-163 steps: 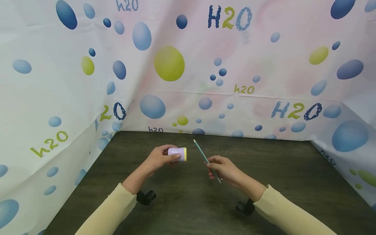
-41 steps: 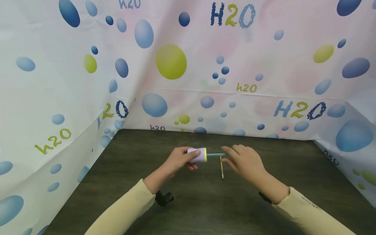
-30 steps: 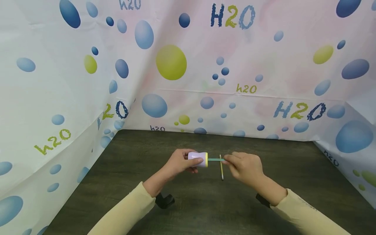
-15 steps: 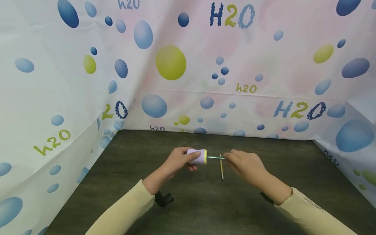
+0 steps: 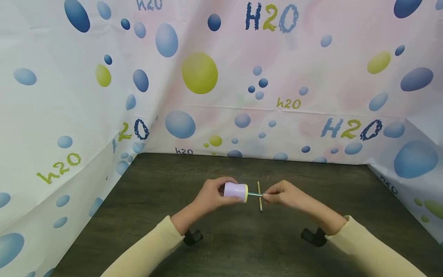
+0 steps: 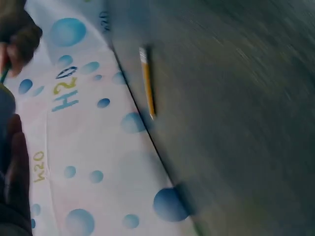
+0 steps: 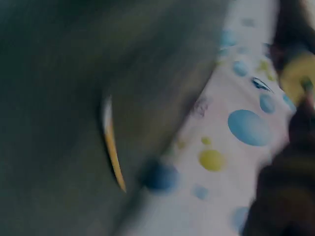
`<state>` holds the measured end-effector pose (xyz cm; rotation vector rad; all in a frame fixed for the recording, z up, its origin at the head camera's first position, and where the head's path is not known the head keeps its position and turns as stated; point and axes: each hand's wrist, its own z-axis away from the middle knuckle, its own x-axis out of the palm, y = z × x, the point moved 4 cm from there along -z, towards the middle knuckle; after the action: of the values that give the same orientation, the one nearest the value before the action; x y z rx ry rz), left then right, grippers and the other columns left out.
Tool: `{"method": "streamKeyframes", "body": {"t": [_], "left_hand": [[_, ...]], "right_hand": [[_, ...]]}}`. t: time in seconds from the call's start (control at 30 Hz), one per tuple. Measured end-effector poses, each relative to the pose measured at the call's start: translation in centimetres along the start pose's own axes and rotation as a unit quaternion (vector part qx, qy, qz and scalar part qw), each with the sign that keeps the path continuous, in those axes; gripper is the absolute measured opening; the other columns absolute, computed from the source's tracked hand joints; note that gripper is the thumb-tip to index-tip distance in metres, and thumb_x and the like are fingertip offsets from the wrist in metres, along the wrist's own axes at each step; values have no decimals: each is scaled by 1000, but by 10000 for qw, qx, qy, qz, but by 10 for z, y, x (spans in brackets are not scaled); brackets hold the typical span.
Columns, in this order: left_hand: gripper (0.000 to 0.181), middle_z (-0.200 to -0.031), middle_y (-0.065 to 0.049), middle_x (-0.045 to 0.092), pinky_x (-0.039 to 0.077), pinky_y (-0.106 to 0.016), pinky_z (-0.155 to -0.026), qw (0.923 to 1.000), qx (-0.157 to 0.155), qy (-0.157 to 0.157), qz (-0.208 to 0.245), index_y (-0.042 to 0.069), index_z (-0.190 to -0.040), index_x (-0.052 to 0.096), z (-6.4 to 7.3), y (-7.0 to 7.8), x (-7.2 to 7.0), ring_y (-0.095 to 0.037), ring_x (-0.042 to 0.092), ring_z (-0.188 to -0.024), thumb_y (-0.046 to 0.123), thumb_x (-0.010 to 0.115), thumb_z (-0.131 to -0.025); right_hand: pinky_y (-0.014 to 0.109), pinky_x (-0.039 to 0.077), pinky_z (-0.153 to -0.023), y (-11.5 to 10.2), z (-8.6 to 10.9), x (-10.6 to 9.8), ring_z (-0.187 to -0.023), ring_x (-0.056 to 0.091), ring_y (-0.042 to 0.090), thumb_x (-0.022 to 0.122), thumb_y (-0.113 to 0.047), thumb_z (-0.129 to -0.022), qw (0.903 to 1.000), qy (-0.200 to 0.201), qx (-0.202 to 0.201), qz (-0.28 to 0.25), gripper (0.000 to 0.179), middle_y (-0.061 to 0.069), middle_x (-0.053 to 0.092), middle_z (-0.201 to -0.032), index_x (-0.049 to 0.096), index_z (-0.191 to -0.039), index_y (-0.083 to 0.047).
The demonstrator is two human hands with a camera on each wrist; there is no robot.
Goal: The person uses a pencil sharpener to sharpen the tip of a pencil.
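Note:
In the head view my left hand [image 5: 212, 197] grips a lilac pencil sharpener [image 5: 235, 191] with a yellow end, held on its side above the table. A thin green pencil [image 5: 255, 194] runs into the yellow end, its front part hidden inside. My right hand [image 5: 285, 194] pinches the pencil's other end between thumb and fingertips. Behind the green pencil, a yellow pencil [image 5: 260, 202] lies on the dark table, crossed by it in this view. The right wrist view, blurred, shows the sharpener's round yellow face [image 7: 295, 78] with the pencil in its hole.
The dark wooden table [image 5: 228, 246] stretches under both hands. A white sheet [image 5: 221, 50] printed with bubbles and H2O lettering stands behind it and at both sides. Black wrist cameras [image 5: 313, 236] hang below both cuffs.
The green pencil, apart from the sharpener at first, now sits in it. My right hand has turned, its fingers rolling about the pencil. Both hands have come slightly nearer the body lately.

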<state>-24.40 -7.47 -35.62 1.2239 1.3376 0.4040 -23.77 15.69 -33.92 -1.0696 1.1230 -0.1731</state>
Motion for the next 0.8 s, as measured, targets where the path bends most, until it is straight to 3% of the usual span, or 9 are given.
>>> {"method": "streamKeyframes", "body": {"t": [0.13, 0.23, 0.3, 0.4, 0.53, 0.63, 0.73, 0.77, 0.8], "left_hand": [[37, -100, -17, 76, 55, -19, -67, 9950, 666, 148, -735, 5, -113, 71, 3, 7, -1, -15, 68, -78, 18, 86, -82], [38, -104, -18, 74, 57, -21, -68, 9991, 23, 146, -403, 4, -116, 71, -1, 5, -3, -14, 69, -81, 21, 84, -85], [40, -107, -20, 74, 62, -28, -70, 9981, -587, 140, 125, 1, -121, 69, -4, 1, -3, -13, 71, -81, 22, 80, -89], [41, -105, -24, 73, 64, -38, -72, 9853, -1279, 115, 1130, -4, -126, 66, -8, -5, -4, -10, 71, -73, 22, 73, -96], [40, -88, -16, 73, 62, -31, -68, 9671, -1720, -94, 1874, -9, -122, 66, -9, -7, -5, -7, 69, -61, 24, 67, -100], [40, -87, -11, 71, 62, -29, -66, 9662, -1773, -333, 1842, -10, -122, 65, -7, -7, -3, -6, 68, -61, 24, 66, -100], [40, -96, -19, 71, 64, -37, -71, 9734, -1615, -387, 1579, -8, -125, 64, -5, -5, -1, -9, 69, -66, 20, 70, -98], [40, -100, -21, 71, 64, -38, -72, 9785, -1501, -331, 1377, -7, -125, 65, -4, -4, -1, -10, 69, -69, 19, 72, -96], [40, -104, -22, 71, 64, -39, -73, 9834, -1378, -254, 1156, -5, -124, 66, -4, -3, -1, -11, 69, -73, 18, 75, -94]], "right_hand": [[21, 22, -46, 10, -3, -1, -47, 23, 4, 50, -19, -107, 9759, -1149, 1110, -1485, 33, -7, 36, -56, 71, -91, 1], [21, 30, -48, 5, -2, -1, -50, 35, 2, 50, -28, -109, 9986, -477, 228, -20, 38, -3, 55, -61, 75, -103, 0], [21, 35, -49, -2, -1, -1, -54, 45, 2, 45, -39, -110, 9811, 567, -609, 1746, 48, 1, 67, -71, 76, -111, -4], [20, 35, -49, -11, 4, 2, -55, 48, 4, 34, -51, -108, 8717, 2331, -1789, 3920, 58, -2, 69, -79, 75, -115, -11], [22, 27, -43, -12, 11, 10, -51, 44, 12, 34, -29, -113, 7166, 3741, -3431, 4783, 40, 0, 55, -73, 69, -106, -9], [22, 25, -40, -11, 15, 13, -50, 45, 13, 40, -11, -111, 6574, 4130, -4109, 4780, 30, 2, 55, -72, 68, -98, -8], [22, 24, -38, -12, 14, 12, -46, 43, 10, 42, -19, -111, 6787, 4111, -4013, 4575, 36, -1, 56, -67, 71, -91, -10], [20, 24, -38, -12, 13, 11, -45, 42, 8, 42, -26, -112, 7112, 3940, -3826, 4389, 42, -3, 58, -66, 73, -89, -10], [19, 24, -39, -14, 12, 9, -45, 41, 5, 45, -29, -111, 7676, 3542, -3451, 4078, 42, -3, 62, -67, 75, -89, -9]]}}
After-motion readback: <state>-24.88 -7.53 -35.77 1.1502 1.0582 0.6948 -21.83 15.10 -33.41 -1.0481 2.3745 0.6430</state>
